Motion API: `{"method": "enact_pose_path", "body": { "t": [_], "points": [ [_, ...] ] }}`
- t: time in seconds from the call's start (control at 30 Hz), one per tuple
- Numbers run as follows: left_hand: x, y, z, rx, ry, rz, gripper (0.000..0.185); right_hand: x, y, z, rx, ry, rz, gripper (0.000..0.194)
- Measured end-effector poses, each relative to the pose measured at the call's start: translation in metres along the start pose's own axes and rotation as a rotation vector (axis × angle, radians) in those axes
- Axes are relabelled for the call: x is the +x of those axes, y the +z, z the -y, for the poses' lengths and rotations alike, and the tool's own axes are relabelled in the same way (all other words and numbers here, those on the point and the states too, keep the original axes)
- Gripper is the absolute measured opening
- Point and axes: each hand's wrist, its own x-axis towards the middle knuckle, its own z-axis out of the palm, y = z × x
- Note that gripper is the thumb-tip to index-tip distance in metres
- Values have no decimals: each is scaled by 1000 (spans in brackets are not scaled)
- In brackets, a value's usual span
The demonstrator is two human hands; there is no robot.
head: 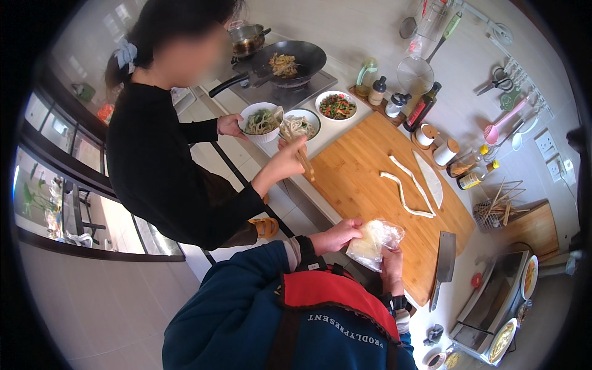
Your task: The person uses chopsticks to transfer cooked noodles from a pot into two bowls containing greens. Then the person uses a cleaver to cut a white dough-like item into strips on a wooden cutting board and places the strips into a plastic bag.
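A clear plastic bag point(370, 240) with something pale yellow inside is held between my two hands at the near edge of the wooden cutting board point(356, 157). My left hand point(337, 237) pinches its left upper side. On the lower right, my right hand point(392, 266) grips the plastic. Two long strips of dough point(401, 196) lie on the board, joined or touching at their near end. Beside them rests a flat, pointed piece of dough point(428, 178). A cleaver point(445, 259) lies along the board's right side, its handle towards me.
At left, a co-worker point(180, 175) holds a noodle bowl point(261, 122) and chopsticks point(304, 159). Behind are a second noodle bowl point(300, 125), a bowl of chopped peppers point(336, 106) and a wok point(296, 58). Seasoning bottles point(423, 106) line the wall; a toaster oven point(490, 291) stands right.
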Motion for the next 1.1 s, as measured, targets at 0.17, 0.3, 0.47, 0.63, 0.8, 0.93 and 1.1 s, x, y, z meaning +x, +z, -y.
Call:
{"method": "enact_pose_path", "body": {
  "t": [0.17, 0.3, 0.47, 0.63, 0.8, 0.93, 1.1],
  "points": [
    [-10, -5, -13, -107, -107, 66, 20, -1, 2, 4, 43, -29, -36, 35],
    [-13, -3, -20, -331, -232, 127, 35, -3, 2, 6, -11, -12, -3, 33],
    [-8, -6, -10, -222, -243, 220, 42, -4, 0, 2, -15, -21, 21, 32],
    [-7, -16, -7, -168, -348, 335, 43, -1, -5, -4, 10, -85, 2, 26],
    [-13, -16, -15, -225, -385, 405, 41, -2, -9, -5, -90, -97, -6, 23],
    [-15, -13, -13, -28, -340, 323, 39, -5, -7, -5, -130, -87, 61, 21],
    [-13, -9, -5, 59, -208, 138, 38, -9, 0, 3, -56, -42, 91, 23]
  ]
}}
